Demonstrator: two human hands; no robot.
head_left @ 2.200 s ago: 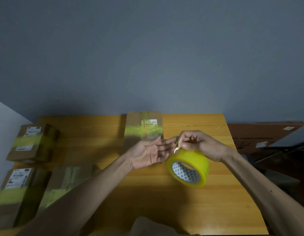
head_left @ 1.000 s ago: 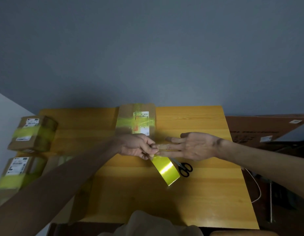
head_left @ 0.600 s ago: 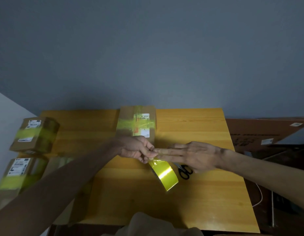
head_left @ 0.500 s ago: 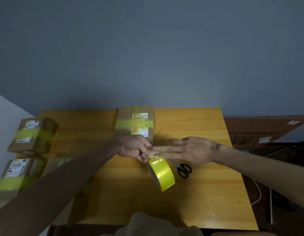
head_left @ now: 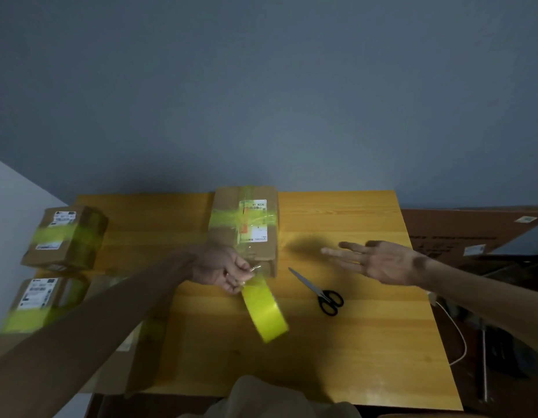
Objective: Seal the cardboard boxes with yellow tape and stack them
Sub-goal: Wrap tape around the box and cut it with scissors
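Head view: tape roll [head_left: 265,312] hangs below left hand [head_left: 221,268].

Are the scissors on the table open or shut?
Shut: the scissors lie on the table with both blades together as one point.

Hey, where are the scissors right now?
In the head view, the scissors lie on the table right of centre, between the hanging tape roll and the open right hand.

four taped cardboard boxes [head_left: 243,230] [head_left: 65,236] [head_left: 41,300] [head_left: 144,351], one yellow tape roll [head_left: 266,312], one pair of scissors [head_left: 322,294], one large flat carton [head_left: 460,227], two hands [head_left: 219,268] [head_left: 382,260]
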